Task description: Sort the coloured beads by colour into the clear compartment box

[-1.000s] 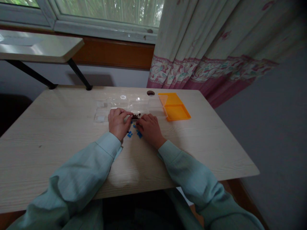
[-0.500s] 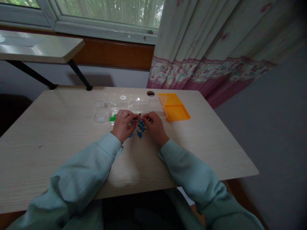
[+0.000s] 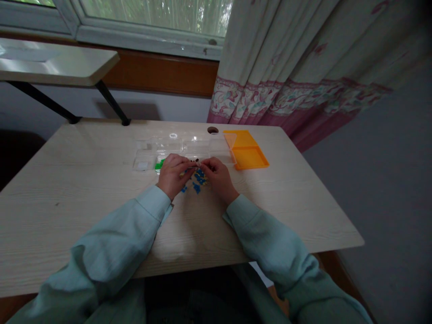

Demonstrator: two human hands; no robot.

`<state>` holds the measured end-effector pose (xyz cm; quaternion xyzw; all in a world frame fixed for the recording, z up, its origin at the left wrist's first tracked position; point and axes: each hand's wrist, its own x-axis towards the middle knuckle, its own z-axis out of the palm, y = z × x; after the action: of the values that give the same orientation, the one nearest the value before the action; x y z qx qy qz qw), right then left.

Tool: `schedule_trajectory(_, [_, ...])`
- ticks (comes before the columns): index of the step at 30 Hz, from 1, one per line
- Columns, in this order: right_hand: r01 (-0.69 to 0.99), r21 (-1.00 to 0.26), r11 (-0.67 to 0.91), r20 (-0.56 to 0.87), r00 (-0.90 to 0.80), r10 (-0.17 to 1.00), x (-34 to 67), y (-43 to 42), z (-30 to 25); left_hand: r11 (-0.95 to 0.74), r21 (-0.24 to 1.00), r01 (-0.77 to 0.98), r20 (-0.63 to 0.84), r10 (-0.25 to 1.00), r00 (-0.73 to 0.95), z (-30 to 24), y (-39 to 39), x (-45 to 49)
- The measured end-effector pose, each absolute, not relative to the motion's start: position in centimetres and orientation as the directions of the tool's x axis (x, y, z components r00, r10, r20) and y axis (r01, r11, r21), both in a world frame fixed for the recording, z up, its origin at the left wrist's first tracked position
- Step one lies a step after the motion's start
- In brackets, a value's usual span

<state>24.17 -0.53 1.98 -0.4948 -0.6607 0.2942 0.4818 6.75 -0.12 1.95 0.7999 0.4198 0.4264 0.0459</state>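
Note:
My left hand [image 3: 174, 174] and my right hand [image 3: 218, 177] meet fingertip to fingertip above the middle of the table. Both are closed in a pinch around something too small to make out. Beneath and between them lie several small blue pieces [image 3: 196, 187], with bits of yellow among them, partly hidden by the fingers. Just beyond my left hand, small green pieces [image 3: 159, 165] sit in a compartment of a clear plastic box [image 3: 168, 145]. A few dark bits show behind the fingertips.
An orange tray [image 3: 250, 157] lies right of the clear box, whose corner overlaps it. Behind them is a round hole [image 3: 212, 130] in the table [image 3: 101, 189]. A raised shelf [image 3: 60, 63] on black legs stands at the back left. A curtain [image 3: 256, 81] hangs at the back right.
The fingertips have shifted very slightly while staying together over the blue pieces. The view has tilted a little; the objects on the table lie as before.

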Motion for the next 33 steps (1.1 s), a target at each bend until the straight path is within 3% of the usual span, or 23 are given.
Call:
schedule_trajectory(16, [0.447, -0.805, 0.39, 0.395, -0.088, 0.915, 24.2, -0.92, 2.26, -0.618, 0.455, 0.641, 0.631, 0.732, 0.257, 1.59, 0.05, 6.72])
schedule_trajectory(24, [0.456, -0.806, 0.379, 0.408, -0.037, 0.912, 24.29, -0.94, 2.58, -0.447, 0.469, 0.762, 0.619, 0.782, 0.078, 1.72, 0.26, 6.36])
schedule_trajectory(33, [0.46, -0.809, 0.366, 0.392, -0.043, 0.919, 24.24, -1.19, 2.87, -0.399, 0.448, 0.8, 0.587, 0.806, 0.074, 1.63, 0.19, 6.4])
